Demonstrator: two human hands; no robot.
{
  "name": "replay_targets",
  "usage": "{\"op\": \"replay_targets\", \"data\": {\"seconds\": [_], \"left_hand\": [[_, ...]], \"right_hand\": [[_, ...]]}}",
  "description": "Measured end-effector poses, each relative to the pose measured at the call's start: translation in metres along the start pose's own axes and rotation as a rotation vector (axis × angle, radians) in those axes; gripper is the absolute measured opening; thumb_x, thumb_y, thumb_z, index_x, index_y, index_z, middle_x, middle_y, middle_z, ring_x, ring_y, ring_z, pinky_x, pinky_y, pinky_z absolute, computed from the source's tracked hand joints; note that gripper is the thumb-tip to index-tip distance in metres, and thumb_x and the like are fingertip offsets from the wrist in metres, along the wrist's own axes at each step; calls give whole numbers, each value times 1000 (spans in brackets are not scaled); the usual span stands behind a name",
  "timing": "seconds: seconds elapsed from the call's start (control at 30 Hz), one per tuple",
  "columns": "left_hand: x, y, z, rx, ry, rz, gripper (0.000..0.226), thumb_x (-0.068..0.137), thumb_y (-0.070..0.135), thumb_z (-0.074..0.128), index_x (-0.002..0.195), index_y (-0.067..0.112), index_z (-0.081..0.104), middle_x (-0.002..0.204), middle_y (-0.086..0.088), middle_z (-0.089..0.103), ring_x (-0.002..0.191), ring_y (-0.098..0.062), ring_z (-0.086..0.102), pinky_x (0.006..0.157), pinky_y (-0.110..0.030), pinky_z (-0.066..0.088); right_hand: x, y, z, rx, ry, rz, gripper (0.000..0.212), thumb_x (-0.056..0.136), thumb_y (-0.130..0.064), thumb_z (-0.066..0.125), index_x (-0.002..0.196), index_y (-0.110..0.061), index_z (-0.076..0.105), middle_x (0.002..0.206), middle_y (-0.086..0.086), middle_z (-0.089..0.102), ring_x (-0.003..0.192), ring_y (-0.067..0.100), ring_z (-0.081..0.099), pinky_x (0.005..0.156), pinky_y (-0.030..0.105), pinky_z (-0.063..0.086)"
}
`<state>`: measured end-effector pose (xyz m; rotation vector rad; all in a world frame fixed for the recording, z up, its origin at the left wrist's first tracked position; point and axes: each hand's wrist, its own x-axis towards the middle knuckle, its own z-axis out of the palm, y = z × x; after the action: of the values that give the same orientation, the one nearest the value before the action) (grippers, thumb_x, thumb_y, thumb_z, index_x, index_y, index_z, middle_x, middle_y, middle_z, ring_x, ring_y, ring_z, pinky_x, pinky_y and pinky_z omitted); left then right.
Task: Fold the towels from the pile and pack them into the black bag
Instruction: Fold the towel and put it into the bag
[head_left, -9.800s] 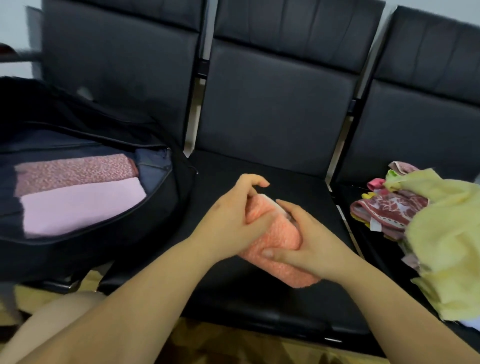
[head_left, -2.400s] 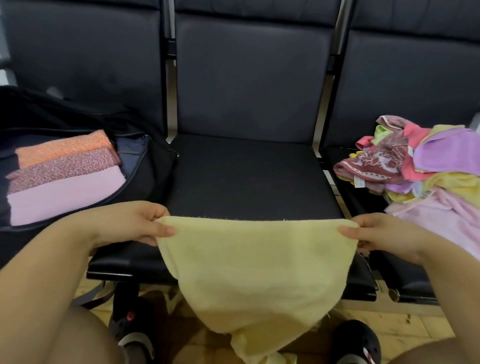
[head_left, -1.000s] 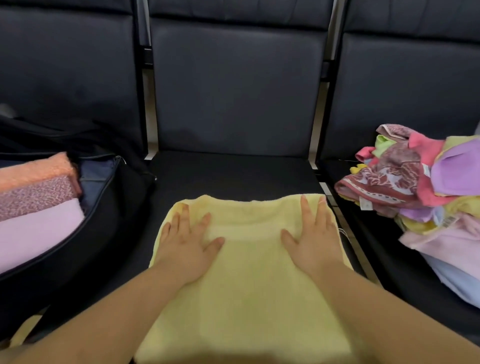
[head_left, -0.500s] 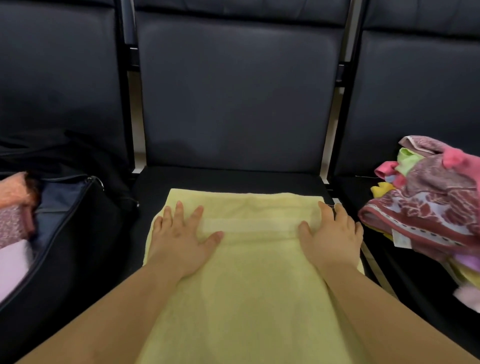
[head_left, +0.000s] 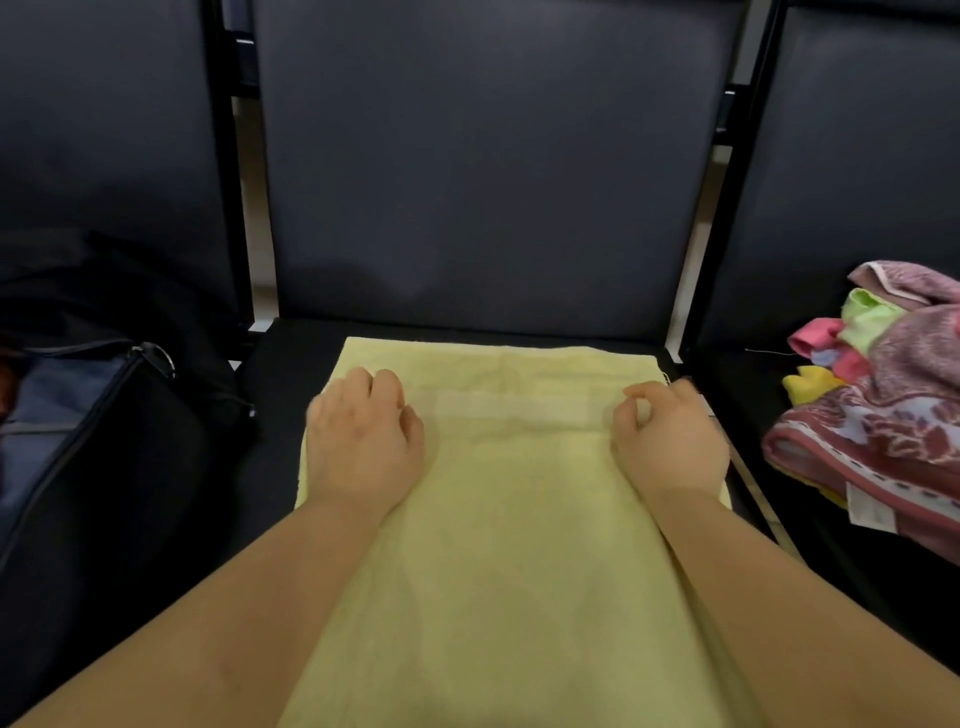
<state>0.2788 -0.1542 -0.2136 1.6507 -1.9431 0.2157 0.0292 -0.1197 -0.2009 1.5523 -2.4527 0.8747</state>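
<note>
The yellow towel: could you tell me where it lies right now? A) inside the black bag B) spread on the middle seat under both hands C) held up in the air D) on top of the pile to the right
B: the yellow towel lies flat on the middle seat, with the left hand and right hand resting on it.

— Lighting?
— Dim and even, soft, no glare. The yellow towel (head_left: 519, 519) at six o'clock is the brightest surface; faint shadows lie beneath both forearms.
— Sharpness?
— Soft overall. The left hand (head_left: 363, 441) shows slight motion blur. Chair frames bow outward toward three and nine o'clock: wide-angle distortion.
</note>
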Motion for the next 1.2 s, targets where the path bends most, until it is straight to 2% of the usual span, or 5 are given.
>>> {"op": "replay_targets", "data": {"seconds": [0.3, 0.47, 0.77, 1.07, 1.2], "left_hand": [[-26, 1, -54, 94, -638, 69, 45, 101, 32, 31, 144, 18, 33, 148, -4, 34, 135, -24, 33, 111, -32, 24], [-74, 10, -104, 242, -793, 105, 59, 101, 31, 29, 154, 21, 5, 161, -10, -5, 148, -25, 2, 120, -38, 6], [-132, -7, -168, 75, -734, -317, 48, 86, 30, 54, 130, 16, 41, 131, -6, 41, 116, -24, 46, 95, -34, 44], [-151, -8, -183, -192, -702, -437, 30, 79, 28, 75, 66, 13, 54, 68, 1, 57, 64, -12, 53, 53, -23, 36], [-153, -9, -183, -461, -697, -508, 19, 88, 18, 62, 73, 9, 54, 76, -6, 58, 67, -17, 54, 57, -26, 41]], "right_hand": [[-28, 5, -49, 44, -491, 15, 74, 88, -55, 53, 150, -25, 27, 148, -2, 39, 136, 21, 36, 111, 38, 32], [-69, 11, -95, 253, -609, 18, 61, 88, -30, 67, 142, -18, 42, 147, -1, 38, 119, 15, 49, 86, 16, 41], [-131, 54, -156, 28, -549, 188, 45, 82, -31, 67, 122, -15, 54, 109, 0, 56, 91, 15, 57, 80, 29, 49], [-155, 56, -173, 144, -722, 313, 42, 74, -19, 81, 105, 1, 60, 102, 11, 61, 86, 19, 55, 68, 26, 43], [-158, 55, -182, 330, -722, 353, 23, 83, -16, 73, 91, 2, 61, 95, 13, 68, 75, 19, 62, 56, 24, 46]]}}
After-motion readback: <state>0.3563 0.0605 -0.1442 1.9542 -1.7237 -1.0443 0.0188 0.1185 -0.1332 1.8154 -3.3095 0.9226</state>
